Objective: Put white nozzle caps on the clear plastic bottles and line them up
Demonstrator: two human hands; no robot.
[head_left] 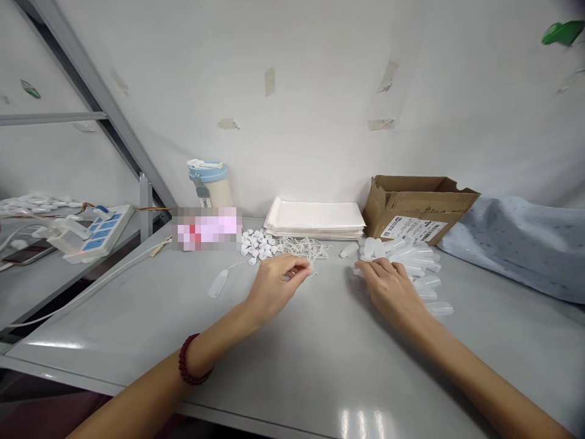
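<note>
My left hand point(278, 277) is closed in a pinch over the middle of the table, with a thin white cord point(314, 266) at its fingertips. My right hand point(390, 286) reaches to the left side of a pile of translucent plastic sleeves point(423, 262). Its fingers are apart and bent down onto the pile; the thumb is hidden. Just behind my left hand lie a heap of white cords point(304, 247) and a heap of small white caps point(256, 244). One sleeve with a cord attached point(218, 284) lies left of that hand. Another small translucent piece point(350, 249) sits between the cords and the pile.
A stack of white padded envelopes point(320, 219) and an open cardboard box point(418, 204) stand against the wall. Further left are a bottle with a blue lid point(210, 183), a blurred pink item point(210, 228) and a power strip point(103, 235). Light-blue cloth point(521, 244) covers the right side.
</note>
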